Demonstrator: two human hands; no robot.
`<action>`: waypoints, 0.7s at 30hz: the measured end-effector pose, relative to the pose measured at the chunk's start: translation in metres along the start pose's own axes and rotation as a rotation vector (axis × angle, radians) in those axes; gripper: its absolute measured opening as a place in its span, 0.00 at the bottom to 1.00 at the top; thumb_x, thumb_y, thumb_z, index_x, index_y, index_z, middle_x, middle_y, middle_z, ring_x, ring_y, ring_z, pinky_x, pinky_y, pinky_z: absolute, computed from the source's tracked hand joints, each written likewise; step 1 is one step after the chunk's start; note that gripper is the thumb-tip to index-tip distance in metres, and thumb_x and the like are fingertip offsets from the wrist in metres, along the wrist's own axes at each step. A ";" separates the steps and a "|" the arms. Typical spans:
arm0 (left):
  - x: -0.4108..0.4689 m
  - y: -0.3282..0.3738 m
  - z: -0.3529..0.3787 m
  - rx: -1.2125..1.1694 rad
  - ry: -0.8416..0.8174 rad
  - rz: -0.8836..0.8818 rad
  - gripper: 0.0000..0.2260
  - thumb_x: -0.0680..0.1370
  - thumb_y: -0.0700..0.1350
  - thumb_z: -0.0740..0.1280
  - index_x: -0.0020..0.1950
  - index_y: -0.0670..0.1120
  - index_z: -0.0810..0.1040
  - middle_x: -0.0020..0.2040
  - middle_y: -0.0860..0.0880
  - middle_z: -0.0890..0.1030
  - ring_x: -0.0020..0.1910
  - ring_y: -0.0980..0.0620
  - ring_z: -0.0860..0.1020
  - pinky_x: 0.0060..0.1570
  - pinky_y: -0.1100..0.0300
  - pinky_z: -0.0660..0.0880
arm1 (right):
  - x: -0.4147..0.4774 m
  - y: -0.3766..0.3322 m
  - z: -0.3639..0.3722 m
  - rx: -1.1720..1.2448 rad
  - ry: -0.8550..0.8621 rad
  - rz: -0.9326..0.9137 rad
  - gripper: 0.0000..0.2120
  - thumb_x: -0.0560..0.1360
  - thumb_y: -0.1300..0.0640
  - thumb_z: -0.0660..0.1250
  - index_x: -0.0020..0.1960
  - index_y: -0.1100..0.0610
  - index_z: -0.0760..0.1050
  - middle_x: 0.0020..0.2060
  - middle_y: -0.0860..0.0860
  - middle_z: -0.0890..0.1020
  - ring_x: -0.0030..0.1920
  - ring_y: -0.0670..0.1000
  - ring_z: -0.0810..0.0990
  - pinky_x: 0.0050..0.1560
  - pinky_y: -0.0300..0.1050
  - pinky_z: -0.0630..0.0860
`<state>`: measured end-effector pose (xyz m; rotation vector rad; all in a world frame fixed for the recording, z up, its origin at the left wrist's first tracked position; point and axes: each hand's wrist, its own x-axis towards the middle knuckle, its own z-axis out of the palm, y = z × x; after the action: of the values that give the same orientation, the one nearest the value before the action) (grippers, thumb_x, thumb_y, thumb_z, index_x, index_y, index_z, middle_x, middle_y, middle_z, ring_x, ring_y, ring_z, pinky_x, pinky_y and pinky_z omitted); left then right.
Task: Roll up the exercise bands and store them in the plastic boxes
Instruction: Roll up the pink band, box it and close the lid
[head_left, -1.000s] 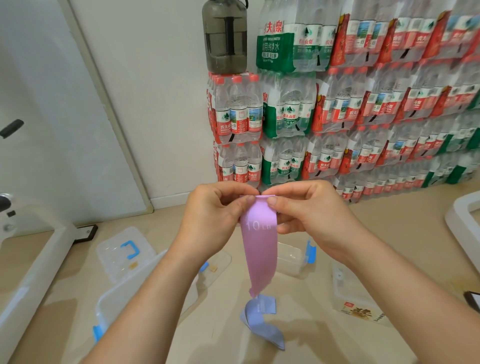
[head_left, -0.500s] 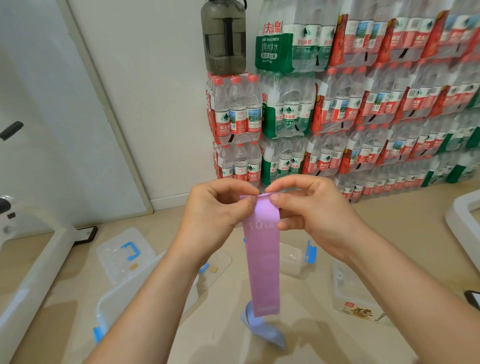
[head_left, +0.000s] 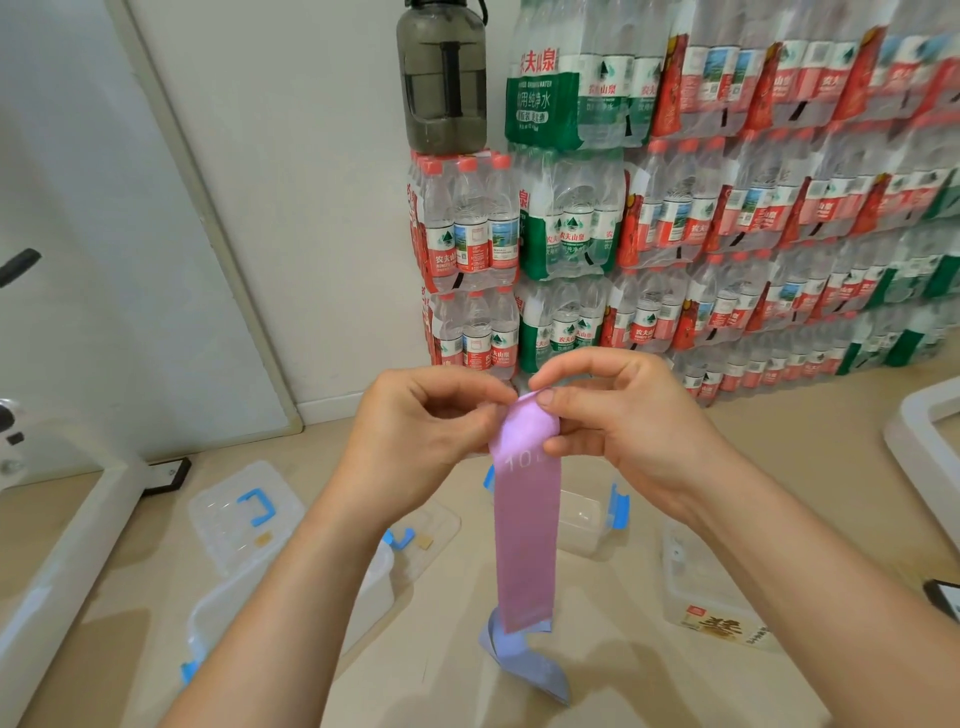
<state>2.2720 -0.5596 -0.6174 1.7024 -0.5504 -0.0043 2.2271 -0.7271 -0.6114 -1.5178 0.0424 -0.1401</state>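
At the frame's centre, the left hand (head_left: 415, 441) and right hand (head_left: 623, 431) pinch the top end of a pink band (head_left: 524, 545) between thumbs and curled fingers, and it hangs straight down. Below its tip a blue band (head_left: 524, 660) lies on the floor among clear plastic boxes (head_left: 587, 519). Stacked water packs (head_left: 727, 208) fill the upper right.

**Bare to the fingertips**

Bare along left forearm (head_left: 291, 613) and right forearm (head_left: 810, 587), up from the lower edge. Bare likewise at left grip (head_left: 415, 441) and right grip (head_left: 623, 431); short, plain nails, clearest on the right thumb.
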 end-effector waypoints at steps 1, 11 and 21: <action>0.000 0.000 -0.001 0.038 0.006 0.009 0.09 0.72 0.30 0.70 0.41 0.43 0.85 0.36 0.46 0.85 0.34 0.50 0.82 0.35 0.60 0.79 | 0.000 0.000 0.000 -0.005 -0.011 0.010 0.11 0.72 0.71 0.67 0.38 0.57 0.81 0.35 0.59 0.81 0.34 0.53 0.78 0.32 0.41 0.79; -0.003 0.001 0.003 0.386 0.004 0.185 0.10 0.70 0.34 0.72 0.42 0.49 0.86 0.37 0.52 0.84 0.37 0.53 0.82 0.41 0.54 0.79 | 0.004 0.004 -0.003 0.027 -0.044 0.102 0.06 0.73 0.68 0.67 0.40 0.64 0.81 0.34 0.58 0.81 0.33 0.51 0.80 0.34 0.39 0.79; -0.001 0.006 0.000 -0.034 -0.020 -0.130 0.06 0.70 0.32 0.73 0.40 0.42 0.85 0.38 0.45 0.86 0.37 0.53 0.83 0.39 0.64 0.79 | 0.001 0.005 -0.004 -0.157 -0.003 -0.036 0.05 0.71 0.67 0.71 0.45 0.60 0.81 0.39 0.58 0.85 0.37 0.51 0.83 0.39 0.40 0.81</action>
<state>2.2691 -0.5604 -0.6119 1.7038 -0.4511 -0.1230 2.2281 -0.7309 -0.6166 -1.6763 0.0236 -0.1663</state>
